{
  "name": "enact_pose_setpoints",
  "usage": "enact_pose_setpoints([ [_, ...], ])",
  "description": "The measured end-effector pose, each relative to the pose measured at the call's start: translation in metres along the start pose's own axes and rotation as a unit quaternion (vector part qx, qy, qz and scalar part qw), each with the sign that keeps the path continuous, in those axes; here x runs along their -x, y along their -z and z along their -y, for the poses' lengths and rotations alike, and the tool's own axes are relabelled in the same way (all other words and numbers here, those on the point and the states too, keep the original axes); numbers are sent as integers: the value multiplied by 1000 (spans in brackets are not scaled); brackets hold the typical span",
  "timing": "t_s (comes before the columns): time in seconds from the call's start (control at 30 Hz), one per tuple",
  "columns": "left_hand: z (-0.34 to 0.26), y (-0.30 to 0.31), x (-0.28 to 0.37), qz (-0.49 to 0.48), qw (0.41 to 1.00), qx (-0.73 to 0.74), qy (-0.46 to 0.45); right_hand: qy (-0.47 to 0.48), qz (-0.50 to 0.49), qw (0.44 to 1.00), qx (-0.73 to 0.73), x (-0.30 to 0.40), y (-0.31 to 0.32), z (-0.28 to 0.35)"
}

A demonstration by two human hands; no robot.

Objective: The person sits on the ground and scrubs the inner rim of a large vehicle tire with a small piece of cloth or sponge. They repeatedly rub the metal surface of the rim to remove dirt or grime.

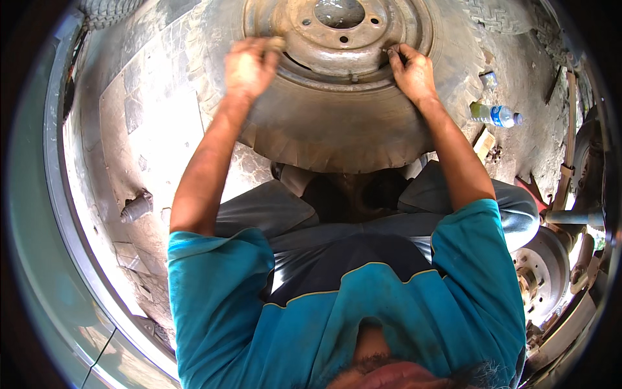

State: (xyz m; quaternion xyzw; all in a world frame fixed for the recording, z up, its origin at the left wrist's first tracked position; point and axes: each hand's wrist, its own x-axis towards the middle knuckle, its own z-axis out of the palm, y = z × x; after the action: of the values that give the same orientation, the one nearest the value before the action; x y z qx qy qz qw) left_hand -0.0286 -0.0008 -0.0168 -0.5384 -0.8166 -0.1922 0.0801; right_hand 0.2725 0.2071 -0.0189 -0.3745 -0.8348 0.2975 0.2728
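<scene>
A worn rubber tyre (340, 126) on a rusty steel wheel rim (340, 61) lies before me, its near edge over my feet. My left hand (250, 65) is at the rim's left edge, with a small tan piece (276, 44) between thumb and fingers; blur hides what it is. At the right inner side of the rim, my right hand (412, 68) has thumb and fingertips pinched together near a slot. Whether something small is between them cannot be made out. Bolt holes and a large centre hole show in the wheel disc.
A plastic bottle (500, 116) lies right of the tyre, near a crumpled cup (488, 80) and a small box (484, 144). A metal cylinder (137, 208) is on the floor at left, beside a green vehicle panel (36, 243). A brake disc (544, 277) stands at lower right.
</scene>
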Motion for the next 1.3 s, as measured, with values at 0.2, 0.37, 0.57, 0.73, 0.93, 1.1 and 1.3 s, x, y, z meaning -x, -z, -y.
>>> enact_pose_setpoints([
  [0.2, -160, 6, 9, 195, 947, 218, -129, -12, -36, 999, -17, 0, 8, -8],
  [0.37, -113, 9, 0, 284, 933, 100, -200, -21, -34, 999, -36, 1, 7, 6],
  [0.57, -107, 79, -67, 405, 883, -229, 61, -59, -47, 997, -29, 1, 9, -4],
  [0.73, -140, 30, -18, 308, 931, 106, -166, -17, -53, 997, -49, -1, 2, 1],
  [0.93, -84, 51, -62, 519, 819, -223, -106, -46, -49, 997, -41, 1, 8, 2],
  [1.1, -2, 66, -65, 123, 965, -228, -30, -30, 15, 998, -44, 0, 7, 15],
  [1.3, 45, 30, -9, -3, 996, -63, -56, 71, 150, 979, -114, 12, -8, 40],
])
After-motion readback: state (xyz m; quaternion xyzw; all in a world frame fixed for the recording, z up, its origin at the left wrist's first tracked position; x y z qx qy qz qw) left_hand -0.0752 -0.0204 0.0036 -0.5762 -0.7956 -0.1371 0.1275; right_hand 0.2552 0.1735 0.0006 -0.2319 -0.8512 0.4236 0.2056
